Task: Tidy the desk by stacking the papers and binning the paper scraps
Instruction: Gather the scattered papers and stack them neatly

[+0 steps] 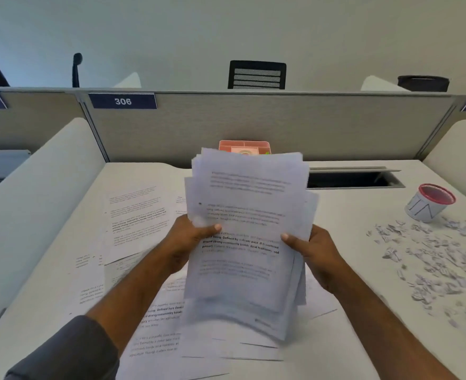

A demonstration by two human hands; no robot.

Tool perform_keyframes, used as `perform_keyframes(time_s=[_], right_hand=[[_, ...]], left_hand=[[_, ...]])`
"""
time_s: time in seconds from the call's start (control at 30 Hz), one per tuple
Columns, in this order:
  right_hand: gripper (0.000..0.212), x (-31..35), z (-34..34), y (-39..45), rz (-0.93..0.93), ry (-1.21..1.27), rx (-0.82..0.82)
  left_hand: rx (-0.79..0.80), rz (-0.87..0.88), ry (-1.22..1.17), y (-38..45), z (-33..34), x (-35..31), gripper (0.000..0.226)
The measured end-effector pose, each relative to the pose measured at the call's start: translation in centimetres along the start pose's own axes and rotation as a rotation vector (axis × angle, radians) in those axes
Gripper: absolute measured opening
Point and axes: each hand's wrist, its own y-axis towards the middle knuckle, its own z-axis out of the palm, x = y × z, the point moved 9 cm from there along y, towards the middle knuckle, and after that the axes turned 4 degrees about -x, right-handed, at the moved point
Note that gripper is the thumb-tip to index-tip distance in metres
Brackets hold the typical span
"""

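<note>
Papers held as an uneven sheaf above the desk at frame centre, my left hand and right hand gripping its side edges, fingers pinching the sheets, paper scraps scattered at right near the bin.

scraps right of stack, cup behind

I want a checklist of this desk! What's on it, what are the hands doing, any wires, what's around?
Surface: white desk.
Job's things: uneven paper stack held up; loose printed sheets lying left and underneath; paper scraps scattered right; small red-rimmed bin tilted beside them.
Clutter: pink organizer behind the stack.
Hands: left hand and right hand grip the stack's sides.
Cables: nothing seen.
Surroundings: partition labelled 306, black chair beyond.
</note>
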Motion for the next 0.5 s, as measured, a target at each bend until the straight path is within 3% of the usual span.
perform_keyframes(time_s=[0.13, 0.27, 0.37, 0.5], right_hand=[[0.018, 3.2, -0.1, 0.0, -0.157, -0.008, -0.092], [0.013, 5.9, 0.2, -0.7, -0.298, 0.002, -0.081], [0.026, 6.3, 0.4, -0.8, -0.303, -0.013, -0.028], [0.033, 4.8, 0.4, -0.3, -0.217, -0.114, -0.012]], left_hand=[[-0.028, 0.153, 0.021, -0.3, 0.5, -3.8, 0.046], [0.070, 0.256, 0.016, -0.6, 1.4, -6.6, 0.043], [0.150, 0.263, 0.067, -0.6, 1.5, -7.2, 0.048], [0.108, 0.221, 0.125, -0.1, 0.4, -5.7, 0.048]])
